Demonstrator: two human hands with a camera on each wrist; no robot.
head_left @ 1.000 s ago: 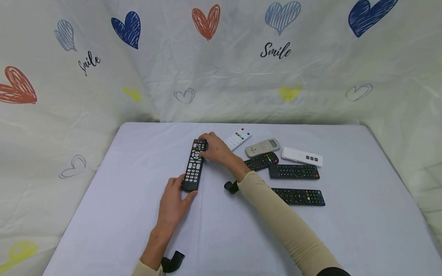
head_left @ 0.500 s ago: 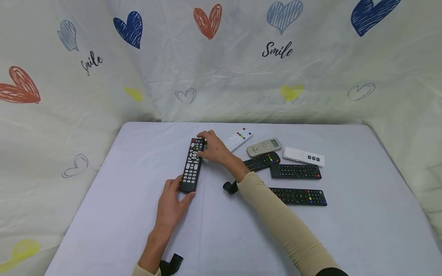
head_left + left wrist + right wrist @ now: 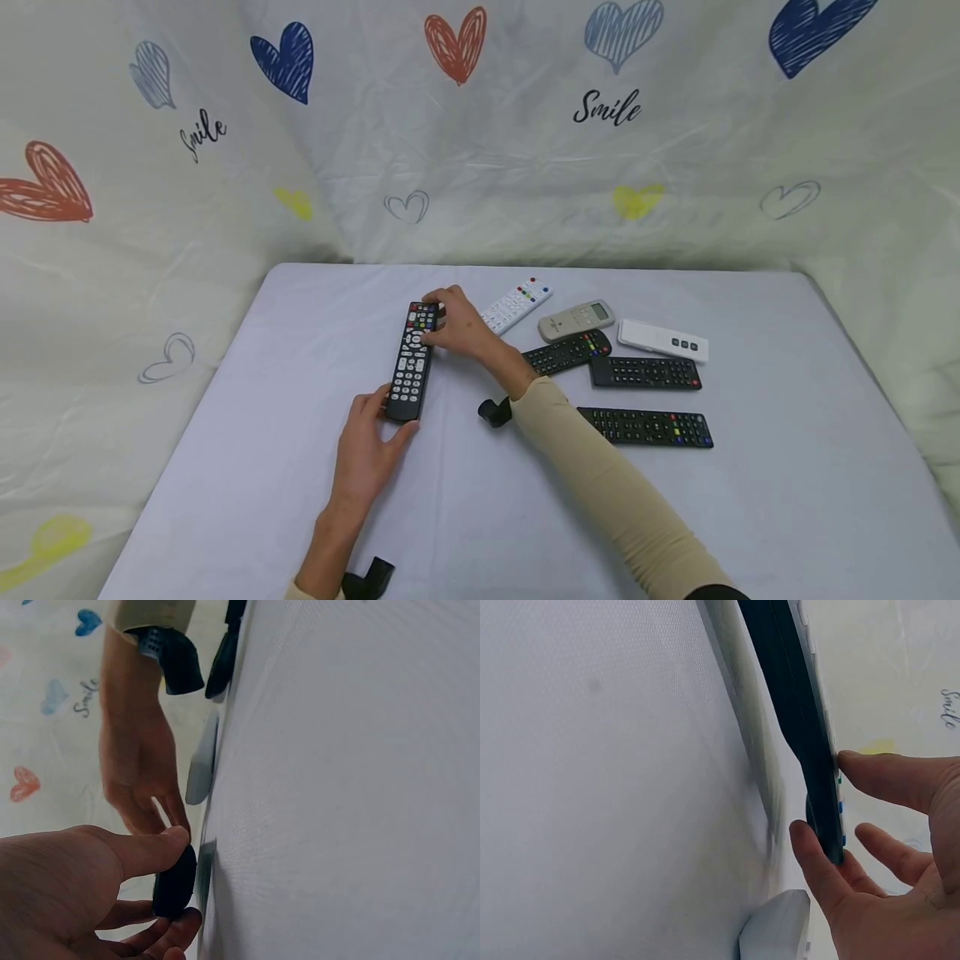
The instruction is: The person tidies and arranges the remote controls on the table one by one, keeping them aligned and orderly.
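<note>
A black remote control (image 3: pixel 409 367) with pale buttons is held by both hands toward the left of the table, its button side up. My left hand (image 3: pixel 362 454) grips the near end, thumb on one side and fingers on the other; the left wrist view shows the dark end of the remote (image 3: pixel 175 886) between them, close over the white cloth. At the far end, my right hand (image 3: pixel 462 327) pinches the remote's right side. In the right wrist view its thumb is on the button face of the remote (image 3: pixel 799 712) and a fingertip is at the back.
Right of the hands lie a white remote (image 3: pixel 517 306), a beige remote with a small screen (image 3: pixel 576 321), another white one (image 3: pixel 663 341) and several black remotes (image 3: pixel 647 373). The lowest black remote (image 3: pixel 652 427) is partly hidden by the right sleeve (image 3: pixel 607 483). A heart-printed sheet (image 3: pixel 495 167) hangs behind the table.
Both hands have shifted the black remote slightly to the left and turned it a little more upright in the head view. The grips look the same, and the other remotes have stayed put.
</note>
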